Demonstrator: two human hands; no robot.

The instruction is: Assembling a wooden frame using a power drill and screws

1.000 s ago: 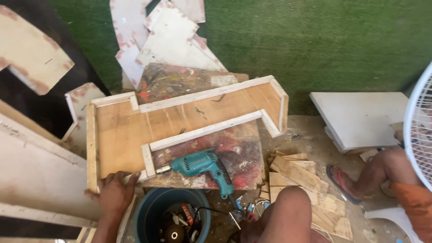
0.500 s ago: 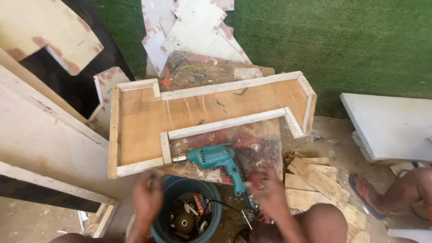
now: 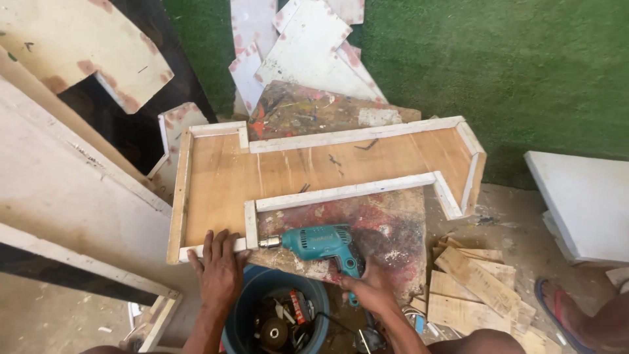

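L hand (image 3: 219, 269) spread flat on L-shaped plywood frame w/ white edging (image 3: 308, 164), R hand (image 3: 372, 288) gripping teal electric drill (image 3: 321, 244); blue round bucket (image 3: 242, 308) below holds misc. tools.

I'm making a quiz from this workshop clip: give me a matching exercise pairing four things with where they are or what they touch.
Things:
1. left hand
2. right hand
3. blue bucket
4. wood offcuts

Places:
A. piled on the floor, right of the paint-stained board
B. on the handle of the teal drill
C. below the board's near edge, between the forearms
D. pressed on the near corner of the wooden frame

Pairs: 1-D, 2-B, 3-C, 4-A
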